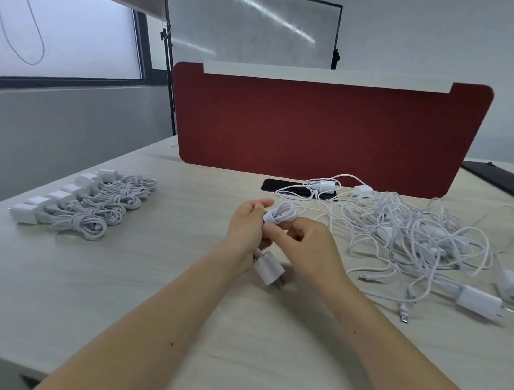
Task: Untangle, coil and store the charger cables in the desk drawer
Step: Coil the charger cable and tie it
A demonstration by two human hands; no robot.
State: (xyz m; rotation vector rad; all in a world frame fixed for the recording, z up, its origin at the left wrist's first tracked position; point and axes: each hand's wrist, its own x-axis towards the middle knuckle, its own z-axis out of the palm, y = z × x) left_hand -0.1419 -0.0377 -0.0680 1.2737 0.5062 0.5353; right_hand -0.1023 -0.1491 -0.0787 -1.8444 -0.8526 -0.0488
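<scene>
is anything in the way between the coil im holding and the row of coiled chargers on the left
Nothing visible does. The left hand and right hand hold the coiled cable; only bare desk lies between it and the row of coiled chargers.

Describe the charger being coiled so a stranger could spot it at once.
Find the red divider; on the desk before it, a neat row of coiled chargers lies left and a tangled pile right. Between them, the left hand and right hand hold one charger: the only one in hand, its coil above and plug block hanging below.
</scene>
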